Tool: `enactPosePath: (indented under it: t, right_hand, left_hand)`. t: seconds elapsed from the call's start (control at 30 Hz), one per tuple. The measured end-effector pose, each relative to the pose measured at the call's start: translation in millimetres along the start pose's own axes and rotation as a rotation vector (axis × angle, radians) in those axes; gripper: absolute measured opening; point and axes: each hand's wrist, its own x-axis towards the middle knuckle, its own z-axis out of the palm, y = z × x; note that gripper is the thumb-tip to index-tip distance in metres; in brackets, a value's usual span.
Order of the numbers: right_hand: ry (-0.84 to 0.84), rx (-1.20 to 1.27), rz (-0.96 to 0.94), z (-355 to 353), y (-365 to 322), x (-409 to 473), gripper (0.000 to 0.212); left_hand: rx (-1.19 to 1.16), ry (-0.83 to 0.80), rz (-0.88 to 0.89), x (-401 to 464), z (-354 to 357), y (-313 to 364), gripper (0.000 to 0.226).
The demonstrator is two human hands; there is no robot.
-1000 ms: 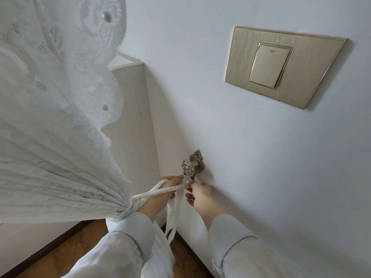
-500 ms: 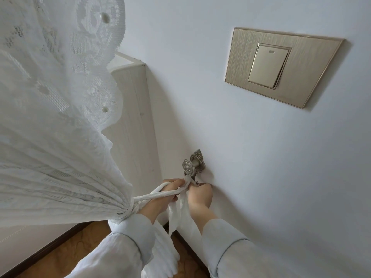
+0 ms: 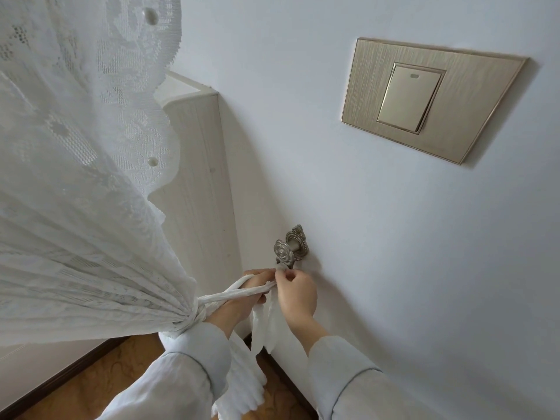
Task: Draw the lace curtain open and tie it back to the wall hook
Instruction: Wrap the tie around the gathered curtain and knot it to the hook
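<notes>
The white lace curtain [image 3: 75,207] is gathered into a bunch at the left, cinched by a white fabric tie-back [image 3: 239,294] that stretches taut to the right. A metal wall hook [image 3: 288,250] with a flower-shaped knob sticks out of the white wall. Just under the hook, my left hand [image 3: 248,294] grips the tie's strands and my right hand [image 3: 295,294] pinches the tie's end against the hook's underside. Loose tie ends [image 3: 262,328] hang down between my wrists.
A gold light switch plate [image 3: 424,98] sits high on the wall at the right. A pale wooden panel [image 3: 197,183] stands in the corner behind the curtain. Wooden floor [image 3: 91,386] and dark skirting lie below.
My right hand has risen a little and turned, its fingers now pinching the tie right under the hook. The left hand and the curtain bunch have stayed in place.
</notes>
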Motion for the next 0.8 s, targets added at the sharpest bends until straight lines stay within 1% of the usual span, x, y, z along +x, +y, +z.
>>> enactPosePath:
  t: [0.07,0.13,0.2,0.27,0.33,0.4,0.47,0.53,0.63,0.7,0.8]
  right_hand:
    - [-0.034,-0.004,0.010,-2,-2,3,0.030]
    - [-0.070,-0.043,0.013,-5,-5,5,0.037]
    - [-0.114,-0.070,0.034,-6,-6,8,0.037]
    - [-0.143,-0.037,0.081,-6,-9,9,0.037]
    - [-0.140,0.095,0.162,-5,-14,8,0.034]
    - [-0.130,0.238,0.246,-7,-20,7,0.030]
    - [-0.153,0.281,0.271,-9,-21,7,0.029]
    - [-0.190,0.299,0.289,-10,-19,8,0.026]
    - [-0.232,0.404,0.380,-15,-12,10,0.020]
    - [-0.222,0.462,0.424,-20,-8,12,0.019]
    - [-0.157,0.561,0.422,-26,-5,13,0.019]
  left_hand:
    - [0.011,0.018,0.002,-1,3,1,0.047]
    - [0.014,0.007,0.008,-1,6,-1,0.058]
    - [-0.012,0.000,0.012,1,7,-4,0.054]
    - [-0.022,0.004,-0.005,3,7,-7,0.047]
    - [-0.008,-0.017,-0.014,2,7,-4,0.040]
    - [0.015,-0.078,0.008,-3,9,1,0.033]
    - [0.031,-0.102,0.002,-7,9,4,0.030]
    - [0.047,-0.074,-0.014,-6,7,2,0.034]
    - [0.071,-0.031,-0.042,-4,9,0,0.039]
    - [0.070,-0.003,-0.064,-4,10,-1,0.041]
    - [0.056,-0.007,-0.051,-1,10,-3,0.045]
